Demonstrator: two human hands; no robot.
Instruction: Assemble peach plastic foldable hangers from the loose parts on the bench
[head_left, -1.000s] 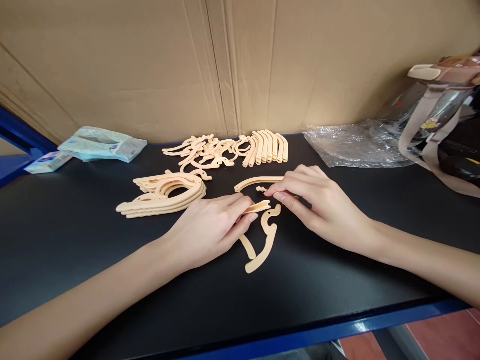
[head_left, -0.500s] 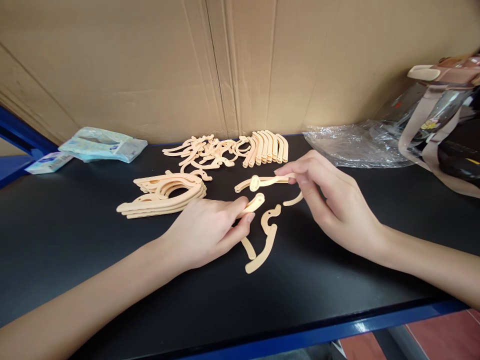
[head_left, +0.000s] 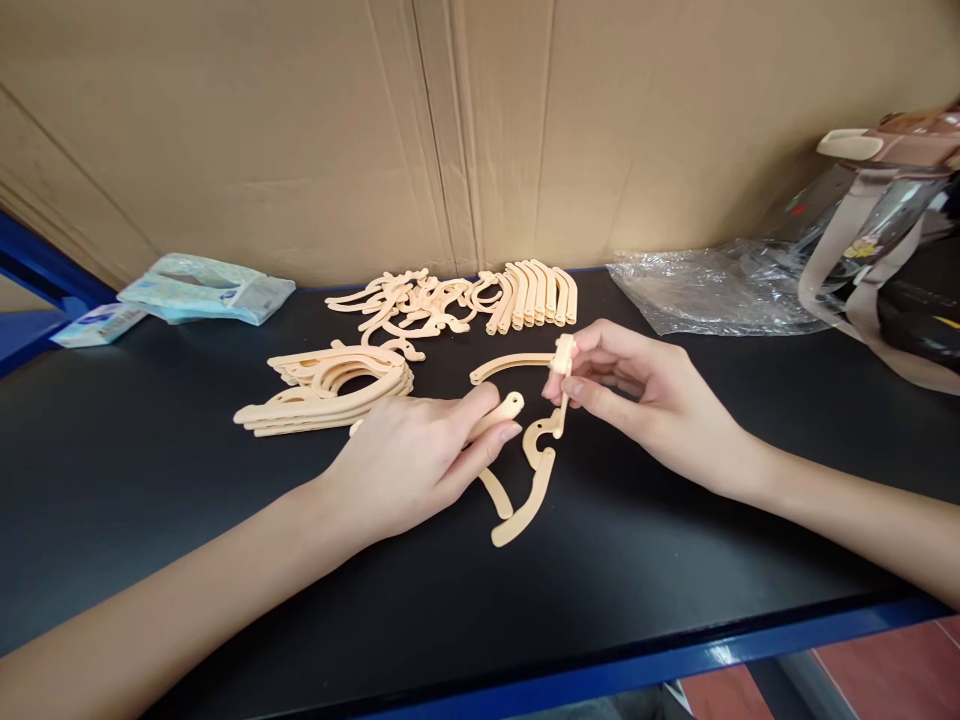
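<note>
- On the left part of the black table (head_left: 660, 590) lie a small tissue pack (head_left: 97, 326) and, just beside it, a bigger tissue pack (head_left: 206, 290).
- Next comes a stack (head_left: 337, 402) of flat, light-wood-coloured pieces, one upon another; behind it, near the cardboard wall (head_left: 285, 130), there is a loose heap (head_left: 424, 300) of curved pieces.
- The left hand (head_left: 420, 455) is in front of this stack. Its thumb and forefinger are pressed together on a pale bar (head_left: 495, 418), whose end with a small hole points to the right.
- Below this bar, a short strip (head_left: 495, 494) lies on the table, partly covered by the hand.
- Near it lie a curved bar (head_left: 510, 363), a hooked piece (head_left: 534, 440) and, touching this last one, a bent arm (head_left: 525, 505).
- Farther back, curved bars stand in a neat row (head_left: 531, 297).
- The right hand (head_left: 637, 400) holds a knobbed piece (head_left: 563, 357) between thumb and fingertips, upright, its narrow part close above the hooked piece; whether they touch, I cannot tell.
- At the right are a clear plastic bag (head_left: 712, 290) and a bottle (head_left: 892, 150) with a strap.
</note>
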